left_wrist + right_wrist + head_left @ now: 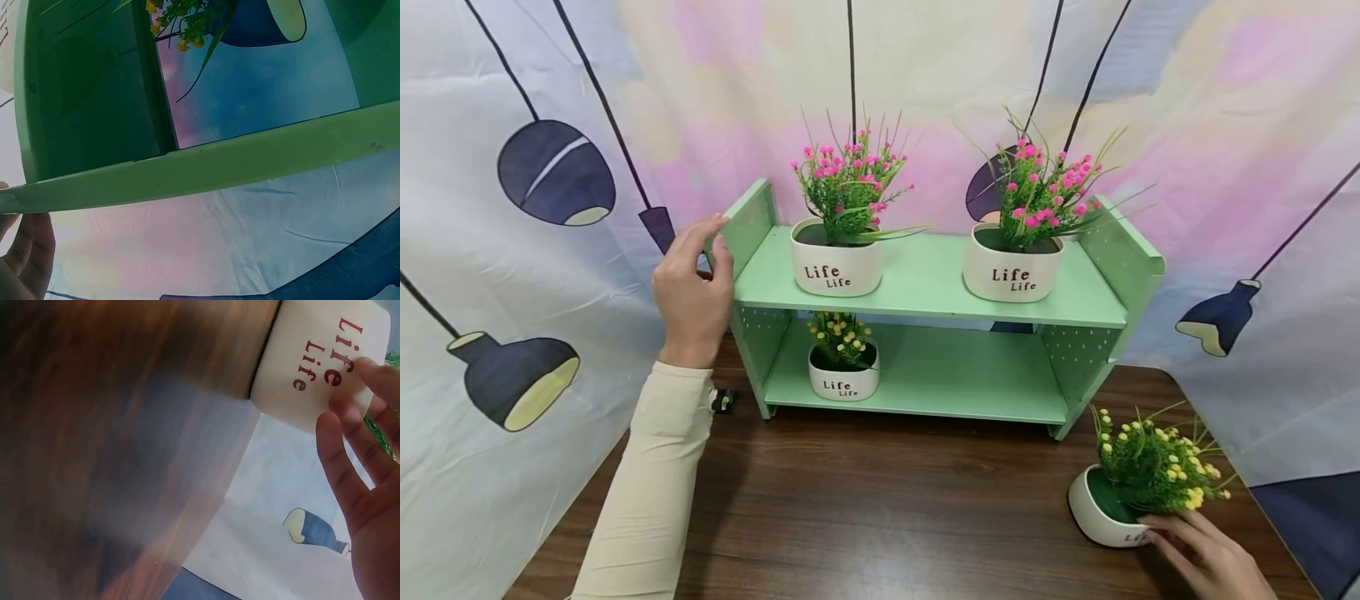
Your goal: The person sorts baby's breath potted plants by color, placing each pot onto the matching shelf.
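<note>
A green two-tier shelf (925,321) stands on the wooden table. My left hand (694,287) grips the top edge of its left side panel, with fingers (34,250) and panel edge also showing in the left wrist view. At the table's right side stands a white oval pot (1101,508) with yellow flowers (1161,458) and red "Life" lettering. My right hand (1210,554) is at the front of this pot, its fingers spread and lightly bent. In the right wrist view, fingertips (330,425) are right at the pot's lettered face (312,369).
Two white pots with pink flowers, one left (837,262) and one right (1013,267), sit on the top tier. A smaller pot with yellow flowers (842,375) sits at the lower tier's left. Behind hangs a lamp-printed cloth (910,67). The table (865,500) extends in front.
</note>
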The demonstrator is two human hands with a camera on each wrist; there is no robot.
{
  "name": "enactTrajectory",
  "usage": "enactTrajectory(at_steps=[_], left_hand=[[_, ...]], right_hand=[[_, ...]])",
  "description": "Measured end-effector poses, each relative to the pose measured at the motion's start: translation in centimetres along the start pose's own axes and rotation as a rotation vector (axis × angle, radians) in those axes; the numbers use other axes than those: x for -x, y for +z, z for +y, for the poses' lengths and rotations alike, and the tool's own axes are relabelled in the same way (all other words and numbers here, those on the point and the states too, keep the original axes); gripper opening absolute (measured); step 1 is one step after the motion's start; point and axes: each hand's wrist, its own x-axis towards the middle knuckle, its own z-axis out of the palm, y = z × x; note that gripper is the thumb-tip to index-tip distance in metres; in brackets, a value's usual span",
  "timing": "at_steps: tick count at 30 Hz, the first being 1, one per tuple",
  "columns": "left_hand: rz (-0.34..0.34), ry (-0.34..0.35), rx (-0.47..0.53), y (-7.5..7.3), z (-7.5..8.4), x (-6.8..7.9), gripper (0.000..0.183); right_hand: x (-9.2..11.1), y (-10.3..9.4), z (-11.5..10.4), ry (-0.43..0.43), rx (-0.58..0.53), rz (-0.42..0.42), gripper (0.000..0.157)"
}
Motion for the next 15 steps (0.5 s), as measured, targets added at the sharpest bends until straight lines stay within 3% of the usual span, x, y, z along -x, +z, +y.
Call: enactTrajectory(at_steps=[1,3,6,11,15], left_hand=[[-0.001,0.001,-0.001,0.0,0.0,0.0,0.027],[-0.004,0.000,-0.003,0.0,0.1,0.1,0.027],[-0.006,0.000,-0.001,0.0,0.1,0.1,0.027],[-0.003,0.001,0.005,0.1,0.1,0.0,0.027],[0.003,0.001,0.005,0.0,0.0,0.0,0.027]], right_hand=[[0.0,0.0,-0.1,0.010,-0.001,-0.004,0.017],[0.0,0.0,-0.2,0.041,-0.009,-0.007,0.034],[0.1,0.0,0.0,0.061,-0.032,0.002,0.039],[0.2,-0.1,0.7,-0.009,-0.074,0.016,0.023],[0.0,-0.1,0.9,-0.045,-0.075,0.009,0.019]])
